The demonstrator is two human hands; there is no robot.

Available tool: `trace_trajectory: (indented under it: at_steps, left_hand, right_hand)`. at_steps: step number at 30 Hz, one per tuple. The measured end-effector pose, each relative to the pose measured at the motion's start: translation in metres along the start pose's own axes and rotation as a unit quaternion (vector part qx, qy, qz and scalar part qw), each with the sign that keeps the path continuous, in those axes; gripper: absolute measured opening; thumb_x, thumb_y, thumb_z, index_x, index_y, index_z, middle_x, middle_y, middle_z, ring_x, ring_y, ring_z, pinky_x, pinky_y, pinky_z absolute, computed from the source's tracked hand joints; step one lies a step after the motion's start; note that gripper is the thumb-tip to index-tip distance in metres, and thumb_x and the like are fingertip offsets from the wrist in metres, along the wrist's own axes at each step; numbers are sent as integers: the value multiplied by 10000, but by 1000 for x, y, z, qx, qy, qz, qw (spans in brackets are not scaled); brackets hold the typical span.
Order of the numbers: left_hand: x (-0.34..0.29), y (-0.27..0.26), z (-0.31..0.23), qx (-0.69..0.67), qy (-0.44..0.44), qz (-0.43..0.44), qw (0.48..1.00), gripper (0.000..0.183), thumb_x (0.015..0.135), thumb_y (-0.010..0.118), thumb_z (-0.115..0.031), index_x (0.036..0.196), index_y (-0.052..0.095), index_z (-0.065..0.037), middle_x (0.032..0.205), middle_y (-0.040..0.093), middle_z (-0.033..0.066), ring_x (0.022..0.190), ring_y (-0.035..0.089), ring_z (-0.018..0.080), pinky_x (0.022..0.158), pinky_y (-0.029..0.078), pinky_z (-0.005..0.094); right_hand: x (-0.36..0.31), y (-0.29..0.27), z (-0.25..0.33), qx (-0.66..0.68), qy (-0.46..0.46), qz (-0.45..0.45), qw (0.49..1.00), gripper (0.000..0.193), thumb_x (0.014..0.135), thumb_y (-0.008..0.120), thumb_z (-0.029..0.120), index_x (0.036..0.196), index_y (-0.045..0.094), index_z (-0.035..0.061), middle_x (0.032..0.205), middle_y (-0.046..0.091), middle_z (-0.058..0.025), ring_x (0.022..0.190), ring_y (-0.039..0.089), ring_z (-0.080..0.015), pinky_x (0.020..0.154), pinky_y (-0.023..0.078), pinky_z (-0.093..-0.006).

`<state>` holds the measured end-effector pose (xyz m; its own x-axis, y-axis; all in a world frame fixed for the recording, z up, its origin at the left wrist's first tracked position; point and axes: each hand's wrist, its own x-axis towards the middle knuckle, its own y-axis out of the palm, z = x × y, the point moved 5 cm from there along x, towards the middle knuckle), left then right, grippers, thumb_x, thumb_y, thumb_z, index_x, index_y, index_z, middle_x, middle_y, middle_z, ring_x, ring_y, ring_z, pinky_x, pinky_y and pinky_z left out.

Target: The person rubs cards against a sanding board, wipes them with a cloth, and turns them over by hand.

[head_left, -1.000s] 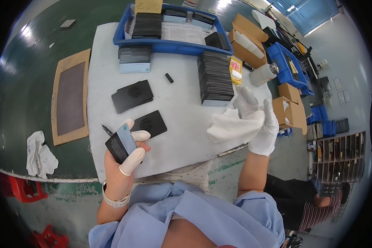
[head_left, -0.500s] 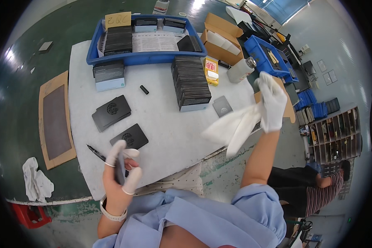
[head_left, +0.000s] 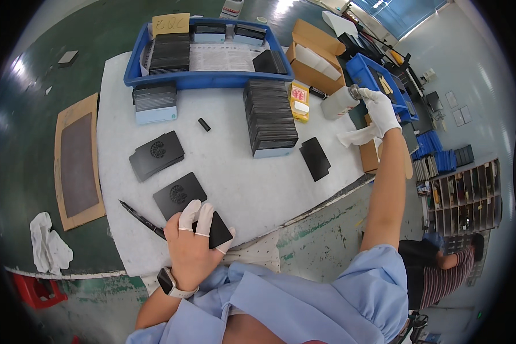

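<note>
My left hand (head_left: 195,243), with white finger cots and a watch, is closed on a thin black card (head_left: 217,229) near the table's front edge. My gloved right hand (head_left: 382,113) reaches to the right, gripping a white cloth (head_left: 358,136). Its fingertips are at the cap of a whitish bottle (head_left: 339,104); whether they grip it is hard to tell. Just beyond my left hand lies a black card with a round emblem (head_left: 179,194), and farther off a small pile of similar cards (head_left: 157,153). A plain black card (head_left: 315,159) lies toward the right.
A long row of black cards (head_left: 269,114) and a shorter row (head_left: 155,103) stand before a blue tray (head_left: 212,81). Right of it are a yellow packet (head_left: 299,103) and a cardboard box (head_left: 312,60). A pen (head_left: 140,219) and a pen cap (head_left: 204,124) lie leftward.
My right hand has moved up to the bottle's cap, the cloth now bunched below it. My left hand has turned palm down with the card. A plain black card shows where a grey one lay.
</note>
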<state>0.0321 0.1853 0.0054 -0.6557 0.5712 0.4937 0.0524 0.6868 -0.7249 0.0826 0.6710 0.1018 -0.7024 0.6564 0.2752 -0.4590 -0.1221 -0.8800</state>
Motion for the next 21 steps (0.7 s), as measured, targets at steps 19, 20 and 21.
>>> trace_trajectory:
  at_steps: [19, 20, 21]
  left_hand:
    - [-5, -5, 4, 13, -5, 21, 1000, 622, 603, 826, -267, 1133, 599, -35, 1175, 502, 182, 999, 456, 374, 864, 397, 452]
    - [-4, -6, 0, 6, 0, 24, 1000, 626, 603, 827, -280, 1135, 599, -41, 1147, 504, 173, 985, 456, 366, 853, 398, 448]
    - [-4, -6, -3, -2, 5, 27, 1000, 630, 603, 828, -292, 1136, 599, -47, 1118, 505, 164, 971, 455, 358, 842, 399, 443]
  right_hand:
    - [-34, -16, 33, 380, 120, 95, 912, 321, 861, 584, 51, 1179, 616, 21, 837, 604, 37, 574, 427, -6, 479, 280, -147]
    - [-37, -8, 41, 364, 108, 96, 920, 312, 861, 586, 50, 1170, 623, 23, 832, 600, 43, 570, 419, -4, 479, 279, -146]
    - [-42, 0, 50, 349, 97, 97, 927, 304, 861, 588, 50, 1160, 630, 26, 826, 595, 49, 566, 410, -2, 480, 278, -146]
